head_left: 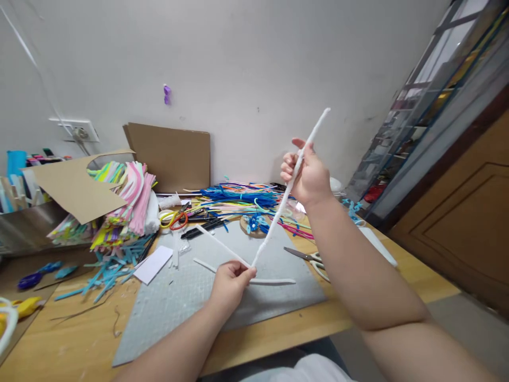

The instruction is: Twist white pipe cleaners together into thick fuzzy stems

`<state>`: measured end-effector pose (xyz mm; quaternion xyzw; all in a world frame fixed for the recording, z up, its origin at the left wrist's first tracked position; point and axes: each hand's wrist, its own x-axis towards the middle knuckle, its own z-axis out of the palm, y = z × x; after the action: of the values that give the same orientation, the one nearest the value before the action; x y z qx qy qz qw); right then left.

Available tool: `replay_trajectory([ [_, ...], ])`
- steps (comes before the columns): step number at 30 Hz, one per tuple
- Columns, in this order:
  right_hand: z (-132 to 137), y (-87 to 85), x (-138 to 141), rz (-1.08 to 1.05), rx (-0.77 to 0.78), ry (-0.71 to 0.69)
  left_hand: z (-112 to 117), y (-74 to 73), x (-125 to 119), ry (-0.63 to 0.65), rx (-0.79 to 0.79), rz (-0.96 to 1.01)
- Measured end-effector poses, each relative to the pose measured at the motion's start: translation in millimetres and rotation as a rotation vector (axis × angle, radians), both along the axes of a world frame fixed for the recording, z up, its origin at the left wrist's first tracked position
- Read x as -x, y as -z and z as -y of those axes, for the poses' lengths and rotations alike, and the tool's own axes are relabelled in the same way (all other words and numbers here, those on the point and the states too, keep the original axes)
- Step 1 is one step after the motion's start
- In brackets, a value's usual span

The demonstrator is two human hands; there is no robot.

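A long white fuzzy pipe cleaner [279, 211] slants up to the right above the mat, thicker and slightly lumpy along its length. My left hand [231, 285] is closed, pinching its lower end between thumb and fingertips. From that pinch a thinner white pipe cleaner [220, 244] runs up to the left. My right hand [309, 178] is raised, its thumb and curled fingers closed around the upper part of the thick one, whose tip sticks out above. Another white strip [274, 281] passes behind my left hand, apparently lying on the grey cutting mat [167, 313].
Scissors [308, 257] lie at the mat's right edge, orange-handled scissors [178, 220] at its back left. Pipe cleaner bundles [238, 196] line the wall; pastel bundles [135, 196] stand left beside cardboard [170, 159]. A white card [154, 265] and blue pieces [103, 273] lie left.
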<state>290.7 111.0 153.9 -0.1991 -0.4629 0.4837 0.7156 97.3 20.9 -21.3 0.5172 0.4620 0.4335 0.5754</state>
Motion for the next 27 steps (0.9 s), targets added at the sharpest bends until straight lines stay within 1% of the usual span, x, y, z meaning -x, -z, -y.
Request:
replay_trajectory([
  [2,2.0,8.2,2.6,0.029,0.096,-0.08,-2.2,-5.0,4.5,0.027,-0.007,0.071],
  [4,6.9,23.7,6.8,0.075,0.168,-0.164,-5.3,-10.2,10.6,0.057,-0.006,0.141],
  [6,16.1,45.3,13.8,0.148,0.215,-0.244,-8.2,-15.0,16.6,0.078,0.01,0.204],
  [8,29.1,69.3,23.7,0.289,0.253,-0.318,-10.4,-18.8,21.4,0.097,0.04,0.259],
  [9,36.5,80.5,29.3,0.385,0.252,-0.33,-11.1,-20.3,23.2,0.108,0.057,0.283],
  [10,43.9,90.5,34.9,0.469,0.232,-0.314,-11.6,-21.6,24.7,0.123,0.074,0.305],
  [12,57.0,105.2,45.3,0.553,0.185,-0.318,-11.7,-23.5,27.0,0.167,0.11,0.341],
  [14,65.9,112.6,52.9,0.556,0.163,-0.35,-11.2,-24.6,28.5,0.224,0.148,0.368],
  [17,70.5,115.6,58.9,0.462,0.188,-0.364,-10.1,-24.7,29.4,0.291,0.195,0.4],
  [20,68.5,117.2,61.4,0.337,0.216,-0.304,-9.3,-23.2,28.5,0.324,0.227,0.429],
  [22,66.6,119.4,62.8,0.285,0.205,-0.251,-8.8,-21.9,27.3,0.336,0.25,0.447],
  [25,65.0,122.9,64.6,0.252,0.188,-0.205,-7.8,-20.8,25.8,0.341,0.286,0.476],
  [27,64.7,124.0,64.8,0.265,0.173,-0.204,-7.0,-21.0,25.4,0.345,0.308,0.495],
])
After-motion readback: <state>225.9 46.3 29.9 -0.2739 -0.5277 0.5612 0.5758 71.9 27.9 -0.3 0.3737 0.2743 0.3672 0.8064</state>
